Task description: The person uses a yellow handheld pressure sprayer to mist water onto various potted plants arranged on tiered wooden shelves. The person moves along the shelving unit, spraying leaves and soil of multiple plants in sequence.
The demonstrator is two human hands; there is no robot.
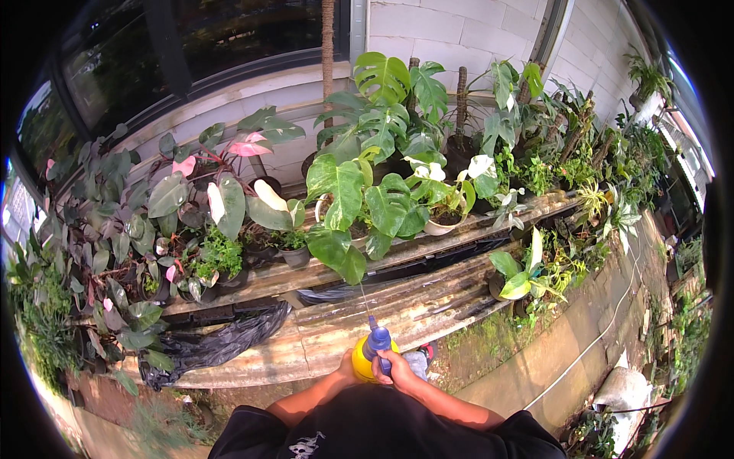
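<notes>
A spray bottle with a yellow body [361, 359] and a blue top [378, 338] is held close in front of me, its nozzle facing away. My left hand [346, 369] is wrapped round the left side of the yellow body. Around the blue handle at the top, my right hand [397, 366] is closed. From the nozzle a thin jet of water [365, 297] runs toward a potted plant with large, light-splashed green leaves [334, 187]. Beside it on the right, a plant with white-and-green leaves grows in a pale pot [441, 224].
Corrugated benches [336, 340] hold several potted plants, including pink-leaved ones [248, 145]. Black plastic [222, 344] drapes over the left end. A yellow-green plant [520, 275] stands on the lower right. A hose [569, 371] crosses the path, near a whitish sack [623, 394].
</notes>
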